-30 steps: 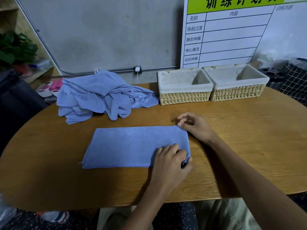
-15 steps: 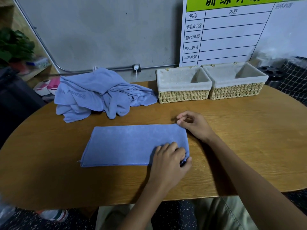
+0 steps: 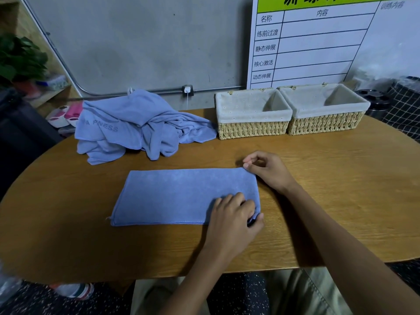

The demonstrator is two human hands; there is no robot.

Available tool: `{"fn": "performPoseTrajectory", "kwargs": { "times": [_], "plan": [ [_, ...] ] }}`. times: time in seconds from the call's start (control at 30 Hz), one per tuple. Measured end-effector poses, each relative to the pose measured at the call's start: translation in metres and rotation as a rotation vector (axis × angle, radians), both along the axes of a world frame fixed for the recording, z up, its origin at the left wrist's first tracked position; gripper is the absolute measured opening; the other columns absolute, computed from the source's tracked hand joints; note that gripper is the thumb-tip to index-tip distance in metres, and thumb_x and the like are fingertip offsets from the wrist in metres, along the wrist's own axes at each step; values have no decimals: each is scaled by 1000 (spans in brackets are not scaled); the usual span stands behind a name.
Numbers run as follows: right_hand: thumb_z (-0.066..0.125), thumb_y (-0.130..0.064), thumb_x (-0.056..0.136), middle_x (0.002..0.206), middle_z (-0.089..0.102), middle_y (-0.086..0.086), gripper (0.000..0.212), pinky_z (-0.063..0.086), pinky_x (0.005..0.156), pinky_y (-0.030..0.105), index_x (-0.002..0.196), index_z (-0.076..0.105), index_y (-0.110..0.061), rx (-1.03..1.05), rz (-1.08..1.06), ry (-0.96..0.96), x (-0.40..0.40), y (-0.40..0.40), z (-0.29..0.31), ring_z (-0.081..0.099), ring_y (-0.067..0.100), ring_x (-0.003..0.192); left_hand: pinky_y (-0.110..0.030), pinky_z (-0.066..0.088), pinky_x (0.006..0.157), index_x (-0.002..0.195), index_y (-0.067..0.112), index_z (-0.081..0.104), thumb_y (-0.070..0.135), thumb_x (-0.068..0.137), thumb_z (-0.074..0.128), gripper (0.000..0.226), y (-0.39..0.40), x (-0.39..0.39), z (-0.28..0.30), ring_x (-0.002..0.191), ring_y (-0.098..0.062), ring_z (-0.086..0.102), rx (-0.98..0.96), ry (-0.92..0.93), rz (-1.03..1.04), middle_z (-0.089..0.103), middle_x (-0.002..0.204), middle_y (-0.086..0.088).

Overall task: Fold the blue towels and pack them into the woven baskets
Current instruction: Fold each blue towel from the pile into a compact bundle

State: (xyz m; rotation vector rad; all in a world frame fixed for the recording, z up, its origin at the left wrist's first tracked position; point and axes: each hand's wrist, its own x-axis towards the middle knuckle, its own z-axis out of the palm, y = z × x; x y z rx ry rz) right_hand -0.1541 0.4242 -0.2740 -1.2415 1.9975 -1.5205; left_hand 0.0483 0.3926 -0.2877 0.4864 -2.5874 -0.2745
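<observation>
Towel flat, both baskets bare

Towel (image 3: 181, 196) lies folded on the table (image 3: 341, 201). Left hand (image 3: 234, 214) pinches its near right corner; right hand (image 3: 268, 171) pinches the far corner. Beyond, a towel heap (image 3: 136, 126) and two lined baskets (image 3: 252, 114) (image 3: 325, 110), nothing inside.

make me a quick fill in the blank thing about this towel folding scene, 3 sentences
1. The flat blue towel is held at its right end by ____ hands.
2. The number of woven baskets standing side by side at the back of the table is ____.
3. The towel pile lies to the ____ of the baskets.

Missing words: both; two; left
</observation>
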Motion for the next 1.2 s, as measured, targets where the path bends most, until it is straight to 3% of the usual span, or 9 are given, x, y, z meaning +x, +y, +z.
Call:
{"fn": "performPoseTrajectory", "kwargs": {
  "times": [0.27, 0.63, 1.2],
  "plan": [
    [73, -13, 88, 89, 71, 3, 5, 49, 84, 24, 93, 73, -15, 8, -4, 10, -1, -1, -2, 64, 9, 87, -30, 41, 71, 75, 27, 46, 50, 93, 49, 29, -1, -1, 0, 75, -8, 44, 6, -30, 1, 44, 79, 11],
    [73, -14, 89, 89, 72, -2, 3, 49, 82, 21, 91, 74, -15, 9, -9, 23, 0, 0, 0, 64, 7, 87, -31, 40, 73, 77, 30, 35, 49, 93, 49, 29, -1, 0, 1, 77, -7, 39, 30, -35, -9, 41, 80, 13],
    [74, -7, 87, 89, 72, -5, 13, 49, 82, 15, 100, 73, -11, -8, 14, -52, 2, 0, 4, 66, 3, 90, -32, 41, 70, 74, 26, 43, 46, 93, 51, 29, -1, -1, -1, 74, -10, 43, 18, 10, -18, 44, 77, 10]
  ]
}}
